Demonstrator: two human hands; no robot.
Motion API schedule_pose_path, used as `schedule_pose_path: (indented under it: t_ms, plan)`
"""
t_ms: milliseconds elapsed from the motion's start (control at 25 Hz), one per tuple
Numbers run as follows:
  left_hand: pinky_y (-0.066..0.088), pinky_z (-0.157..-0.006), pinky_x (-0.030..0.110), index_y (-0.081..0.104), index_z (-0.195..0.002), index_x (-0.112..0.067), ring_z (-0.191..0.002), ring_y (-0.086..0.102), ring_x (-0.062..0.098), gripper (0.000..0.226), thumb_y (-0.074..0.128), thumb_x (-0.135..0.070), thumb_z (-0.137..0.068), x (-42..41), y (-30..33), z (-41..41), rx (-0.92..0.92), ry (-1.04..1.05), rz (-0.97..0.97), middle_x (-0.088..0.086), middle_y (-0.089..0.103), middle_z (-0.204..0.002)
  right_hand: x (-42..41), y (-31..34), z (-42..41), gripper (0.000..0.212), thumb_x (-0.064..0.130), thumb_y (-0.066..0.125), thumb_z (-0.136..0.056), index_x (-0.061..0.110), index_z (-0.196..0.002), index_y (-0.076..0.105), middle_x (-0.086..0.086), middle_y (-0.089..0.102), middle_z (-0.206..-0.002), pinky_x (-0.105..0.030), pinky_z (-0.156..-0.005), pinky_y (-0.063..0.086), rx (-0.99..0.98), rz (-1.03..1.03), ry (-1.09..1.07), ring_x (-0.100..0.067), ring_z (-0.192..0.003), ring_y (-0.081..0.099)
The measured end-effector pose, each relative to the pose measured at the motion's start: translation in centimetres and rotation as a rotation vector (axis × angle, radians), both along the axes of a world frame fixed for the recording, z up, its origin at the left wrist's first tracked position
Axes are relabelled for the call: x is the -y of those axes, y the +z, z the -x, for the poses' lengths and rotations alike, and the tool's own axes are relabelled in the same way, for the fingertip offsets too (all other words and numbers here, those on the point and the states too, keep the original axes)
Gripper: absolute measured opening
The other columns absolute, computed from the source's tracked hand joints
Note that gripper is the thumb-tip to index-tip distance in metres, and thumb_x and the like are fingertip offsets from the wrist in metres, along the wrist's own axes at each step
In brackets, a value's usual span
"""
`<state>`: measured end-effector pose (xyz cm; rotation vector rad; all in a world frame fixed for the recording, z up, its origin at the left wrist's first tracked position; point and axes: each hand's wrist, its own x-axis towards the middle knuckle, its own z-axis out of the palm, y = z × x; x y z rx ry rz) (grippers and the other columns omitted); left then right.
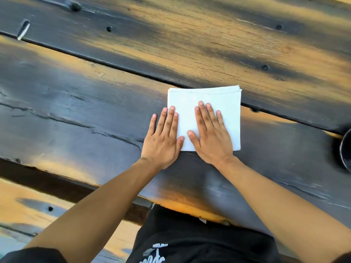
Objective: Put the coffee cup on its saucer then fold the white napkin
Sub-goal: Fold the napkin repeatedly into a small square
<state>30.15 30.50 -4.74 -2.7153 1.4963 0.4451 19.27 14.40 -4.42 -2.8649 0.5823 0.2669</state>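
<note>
- Two hands are lying flat on the white napkin (207, 103), which is sitting on the dark wooden table (95, 103) directly in front of the person, its far edge reaching the gap between two planks.
- Left hand (163, 137) is pressing with straight fingers along the napkin's left edge; part of the palm and the little finger are resting on the bare wood beside it. Nothing is being gripped.
- Right hand (210, 135) is pressing flat on the middle of the napkin, fingers spread and straight, also holding nothing.
- Stacked layers are showing at the napkin's far right corner, so it is looking already folded into a compact rectangle; the hands are probably smoothing it flat.
- Soft, light cloth like this is likely going to spring open a little and slide easily on the worn wood, so flat palm pressure is suiting it better than a pinch.
- For a further fold, the loose far corners are looking like the best places to pinch, with the other palm anchoring the near edge.
- At the right edge of the view, a dark round rim (344, 149) is just showing; whether it is the saucer or cup I cannot tell.
</note>
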Motion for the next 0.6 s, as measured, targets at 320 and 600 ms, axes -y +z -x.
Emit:
schedule_pose_path:
  t_ms: [320, 600]
  plan:
    - [0.005, -0.126, 0.053, -0.003, -0.16, -0.005, -0.156, -0.013, 0.027, 0.073, 0.012, -0.049, -0.105, 0.1, 1.3, -0.3, -0.078, 0.002, -0.043, 0.012, -0.012, -0.169, 2.9, 1.2, 2.8, 0.064, 0.042, 0.031, -0.104, 0.007, -0.157, 0.024, -0.007, 0.008, -0.169, -0.043, -0.127, 0.012, 0.094, -0.164, -0.082, -0.022, -0.157, 0.004]
    - [0.034, -0.117, 0.053, 0.064, -0.118, -0.002, -0.129, 0.053, 0.037, 0.036, 0.064, -0.029, -0.094, -4.2, 2.5, 0.6, -0.038, -0.213, 0.407, 0.017, 0.06, -0.129, 4.2, 3.9, 9.2, 0.032, 0.019, 0.063, -0.086, 0.012, -0.118, 0.067, -0.008, 0.057, -0.126, -0.042, -0.102, 0.045, 0.356, -0.161, -0.199, -0.027, -0.119, 0.05]
